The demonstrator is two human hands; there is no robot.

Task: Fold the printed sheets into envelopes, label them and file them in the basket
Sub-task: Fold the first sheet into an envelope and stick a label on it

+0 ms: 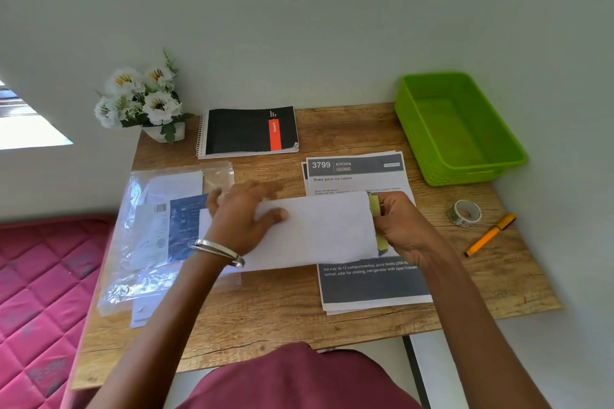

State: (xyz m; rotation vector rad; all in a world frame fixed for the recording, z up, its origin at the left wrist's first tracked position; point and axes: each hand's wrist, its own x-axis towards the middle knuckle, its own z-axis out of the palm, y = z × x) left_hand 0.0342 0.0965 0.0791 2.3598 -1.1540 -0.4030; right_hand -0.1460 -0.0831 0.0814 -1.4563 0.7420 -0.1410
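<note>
The left hand (246, 212) lies flat on the folded sheet (319, 229), fingers spread and straight, the thumb pointing toward the middle of the paper; a silver bangle (219, 251) sits on its wrist. The right hand (403, 229) grips the right end of the same sheet, fingers curled round the edge together with something yellow-green (377, 209) — what that is I cannot tell. The folded sheet lies white side up across the middle of the wooden table (265, 315), both forearms reaching in from the near edge.

Under the sheet's right half is a stack of printed pages (365, 282), partly covered by it and by the right hand. To the left of the sheet, and partly beneath the left hand, is a clear plastic packet (149, 242) holding white paper and a blue card with a barcode. Beyond the sheet, at the wall, lies a black spiral notebook (249, 131) with a red stripe, and left of that a pot of white flowers (146, 100). Right of the sheet, well apart, lie a roll of tape (463, 212) and an orange pen (490, 236). The green basket (432, 156) stands at the far right corner, beyond the tape.

The top page reads "3799 KITCHEN" and "Make juice ice cubes"; its dark lower band mentions "Ice tray (6-12 compartments)" — the rest is too small to read.
</note>
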